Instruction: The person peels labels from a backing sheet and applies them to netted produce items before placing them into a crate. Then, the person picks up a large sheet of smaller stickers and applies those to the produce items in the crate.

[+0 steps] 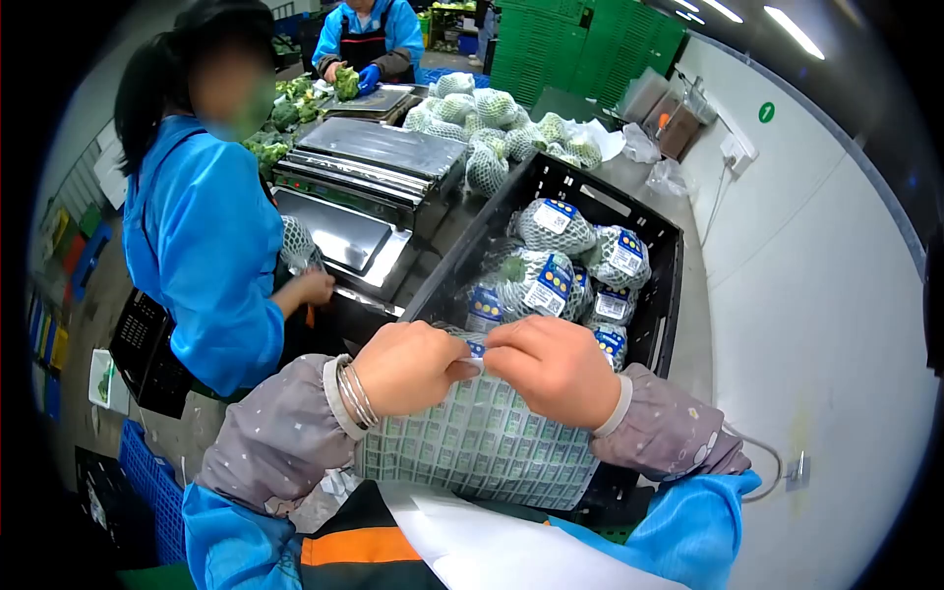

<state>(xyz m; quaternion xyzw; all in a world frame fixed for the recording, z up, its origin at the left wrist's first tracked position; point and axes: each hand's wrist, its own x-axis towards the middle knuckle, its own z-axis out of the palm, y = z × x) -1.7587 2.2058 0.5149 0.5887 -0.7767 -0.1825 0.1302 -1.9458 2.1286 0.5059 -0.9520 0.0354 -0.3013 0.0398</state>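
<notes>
Both of my hands meet at the top edge of a sheet of small printed labels (pixel 482 442), just in front of the black crate. My left hand (pixel 408 369), with bangles at the wrist, pinches the edge between thumb and finger. Close beside it, my right hand (pixel 556 369) is closed at the same edge, its fingertips partly hidden. Behind them, the black crate (pixel 672 285) holds several net-wrapped vegetables (pixel 556 226) with blue and white labels. A white sheet (pixel 521 541) lies across my front, below the labels.
A co-worker in blue (pixel 206 236) stands at the left by a metal scale (pixel 344 236). Another person (pixel 383 34) handles broccoli (pixel 346 83) at the back. More netted vegetables (pixel 487 167) lie beyond the crate. A white wall (pixel 787 275) runs along the right.
</notes>
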